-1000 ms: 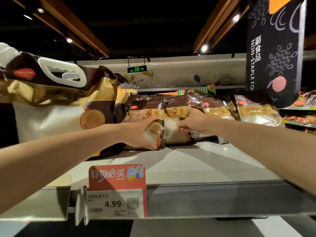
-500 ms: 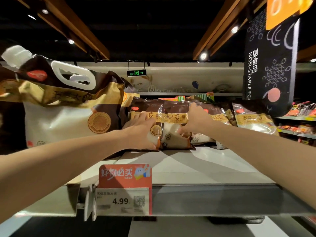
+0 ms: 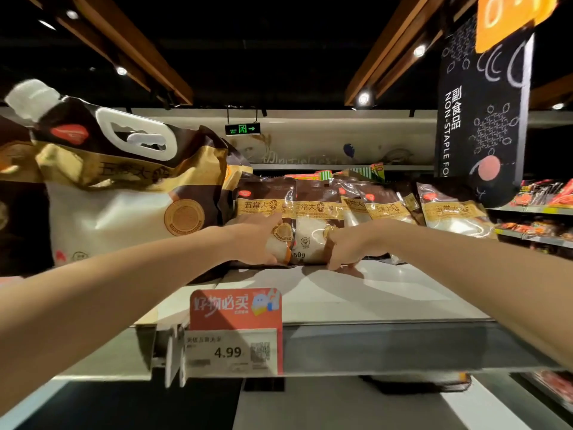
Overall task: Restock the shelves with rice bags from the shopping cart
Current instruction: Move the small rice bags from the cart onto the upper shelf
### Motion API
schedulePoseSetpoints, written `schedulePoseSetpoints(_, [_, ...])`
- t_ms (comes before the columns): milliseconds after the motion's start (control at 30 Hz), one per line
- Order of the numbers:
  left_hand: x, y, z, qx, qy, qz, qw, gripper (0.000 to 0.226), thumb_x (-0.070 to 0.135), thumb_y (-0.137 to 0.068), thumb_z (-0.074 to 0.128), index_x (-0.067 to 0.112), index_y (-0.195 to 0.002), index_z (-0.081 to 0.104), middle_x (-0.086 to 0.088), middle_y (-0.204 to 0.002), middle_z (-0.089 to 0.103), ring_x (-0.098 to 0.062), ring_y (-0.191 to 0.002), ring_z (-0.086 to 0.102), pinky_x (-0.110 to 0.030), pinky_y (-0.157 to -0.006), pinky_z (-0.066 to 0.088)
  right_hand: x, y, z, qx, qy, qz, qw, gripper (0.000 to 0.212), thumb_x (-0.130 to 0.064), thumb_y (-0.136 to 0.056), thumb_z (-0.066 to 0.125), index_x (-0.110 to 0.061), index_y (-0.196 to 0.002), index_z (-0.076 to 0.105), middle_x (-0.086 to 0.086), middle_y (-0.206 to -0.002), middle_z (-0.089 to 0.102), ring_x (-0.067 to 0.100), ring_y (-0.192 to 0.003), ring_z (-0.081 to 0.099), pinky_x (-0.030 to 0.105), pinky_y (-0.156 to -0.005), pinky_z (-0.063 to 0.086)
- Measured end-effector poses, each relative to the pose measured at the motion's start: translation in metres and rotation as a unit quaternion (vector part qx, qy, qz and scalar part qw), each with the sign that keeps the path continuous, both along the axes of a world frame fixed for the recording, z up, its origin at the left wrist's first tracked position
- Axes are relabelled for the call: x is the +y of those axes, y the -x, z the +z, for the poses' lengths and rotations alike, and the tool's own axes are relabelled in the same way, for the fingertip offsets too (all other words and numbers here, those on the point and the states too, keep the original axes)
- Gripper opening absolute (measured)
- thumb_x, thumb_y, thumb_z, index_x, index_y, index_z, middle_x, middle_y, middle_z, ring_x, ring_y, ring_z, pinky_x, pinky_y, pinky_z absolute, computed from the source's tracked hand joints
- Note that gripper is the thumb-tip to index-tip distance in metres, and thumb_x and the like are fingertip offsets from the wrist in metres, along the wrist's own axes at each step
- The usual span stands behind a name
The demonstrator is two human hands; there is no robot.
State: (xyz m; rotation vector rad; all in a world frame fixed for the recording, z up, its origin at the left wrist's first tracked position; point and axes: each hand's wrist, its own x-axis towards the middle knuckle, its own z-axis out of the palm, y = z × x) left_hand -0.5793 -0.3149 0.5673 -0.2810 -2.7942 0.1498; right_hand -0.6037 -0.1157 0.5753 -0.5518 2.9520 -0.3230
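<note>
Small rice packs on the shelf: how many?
5 small rice packs: one in the left hand, one in the right hand, two overlapping behind it, one far right. Others may be hidden.

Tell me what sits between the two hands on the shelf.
In the head view, one small rice bag stands upright between the left hand and the right hand, on the shelf; the right hand grips its lower right edge.

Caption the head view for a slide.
Left hand and right hand grip small rice bags upright on the shelf, beside a large handled rice bag, above the 4.99 price tag.
</note>
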Motion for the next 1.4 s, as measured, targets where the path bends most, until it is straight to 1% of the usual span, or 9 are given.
schedulePoseSetpoints(100, [-0.002,-0.011,0.009,-0.065,-0.029,-0.008,0.997,0.082,0.046,-0.088,0.067,0.023,-0.155,0.025,-0.002,-0.152,0.041,-0.025,-0.134,0.042,-0.037,-0.109,0.036,0.011,-0.020,0.001,-0.058,-0.008,0.028,0.998,0.048,-0.018,-0.099,0.052,-0.005,-0.143,0.038,0.008,-0.146,0.042,0.025,-0.133,0.041,0.031,-0.105,0.036])
schedulePoseSetpoints(200, [0.000,-0.026,0.020,-0.119,-0.121,-0.016,0.985,0.064,0.047,-0.091,0.065,0.025,-0.147,0.043,-0.006,-0.125,0.061,-0.022,-0.109,0.059,-0.040,-0.104,0.046,0.026,-0.043,0.001,-0.089,0.052,0.049,0.994,0.051,-0.015,-0.100,0.051,-0.007,-0.148,0.036,0.004,-0.152,0.037,0.022,-0.139,0.035,0.032,-0.112,0.029])
schedulePoseSetpoints(300, [0.010,-0.046,0.028,-0.108,-0.180,-0.035,0.977,0.037,0.037,-0.094,0.063,0.018,-0.127,0.062,0.001,-0.091,0.066,-0.013,-0.080,0.061,-0.034,-0.088,0.057,0.047,-0.062,0.000,-0.033,0.224,0.041,0.973,0.041,-0.008,-0.096,0.057,-0.007,-0.136,0.052,0.007,-0.134,0.057,0.020,-0.117,0.059,0.033,-0.100,0.050])
schedulePoseSetpoints(400, [0.031,-0.074,0.034,-0.028,-0.238,-0.098,0.966,0.020,0.019,-0.097,0.060,0.009,-0.112,0.068,-0.004,-0.104,0.068,-0.014,-0.090,0.066,-0.029,-0.082,0.058,0.065,-0.087,0.002,-0.002,0.377,0.038,0.926,0.029,-0.005,-0.092,0.061,-0.008,-0.121,0.061,0.011,-0.111,0.070,0.020,-0.096,0.071,0.028,-0.077,0.060])
schedulePoseSetpoints(667, [0.108,-0.142,-0.010,0.256,-0.286,-0.280,0.880,0.017,0.017,-0.096,0.060,0.012,-0.109,0.070,0.010,-0.097,0.064,0.006,-0.075,0.055,-0.005,-0.067,0.044,0.085,-0.165,-0.024,0.083,0.635,0.031,0.768,0.009,-0.016,-0.096,0.058,-0.014,-0.100,0.066,0.001,-0.075,0.068,0.008,-0.056,0.054,0.017,-0.047,0.043])
schedulePoseSetpoints(833, [0.130,-0.162,-0.080,0.268,-0.390,-0.341,0.812,0.014,0.019,-0.094,0.059,0.012,-0.100,0.069,0.005,-0.086,0.070,-0.004,-0.071,0.065,-0.021,-0.066,0.054,0.110,-0.198,-0.068,0.101,0.705,-0.048,0.700,0.011,-0.023,-0.096,0.055,-0.015,-0.099,0.062,-0.002,-0.063,0.051,0.007,-0.046,0.037,0.018,-0.040,0.026])
schedulePoseSetpoints(1000, [0.146,-0.178,-0.173,0.117,-0.537,-0.302,0.779,0.016,0.022,-0.093,0.058,0.018,-0.105,0.068,0.004,-0.084,0.072,-0.015,-0.075,0.069,-0.037,-0.069,0.058,0.135,-0.227,-0.165,0.080,0.561,-0.159,0.809,0.019,-0.010,-0.094,0.059,-0.010,-0.113,0.061,0.005,-0.072,0.064,0.010,-0.048,0.047,0.020,-0.041,0.036])
schedulePoseSetpoints(1100, [0.149,-0.186,-0.248,-0.035,-0.551,-0.238,0.799,0.015,0.023,-0.091,0.062,0.022,-0.106,0.066,0.000,-0.093,0.072,-0.017,-0.082,0.070,-0.040,-0.075,0.059,0.138,-0.260,-0.235,0.039,0.525,-0.214,0.823,0.026,-0.006,-0.090,0.063,-0.010,-0.116,0.062,0.013,-0.088,0.071,0.015,-0.059,0.055,0.023,-0.051,0.044])
schedulePoseSetpoints(1400, [0.168,-0.278,-0.440,-0.374,-0.495,-0.190,0.760,0.013,0.020,-0.096,0.058,0.014,-0.085,0.062,-0.003,-0.075,0.066,-0.012,-0.059,0.058,-0.026,-0.058,0.046,0.122,-0.409,-0.436,0.018,0.542,-0.401,0.738,0.022,-0.006,-0.091,0.064,-0.011,-0.112,0.060,0.012,-0.087,0.067,0.001,-0.050,0.056,0.012,-0.046,0.041])
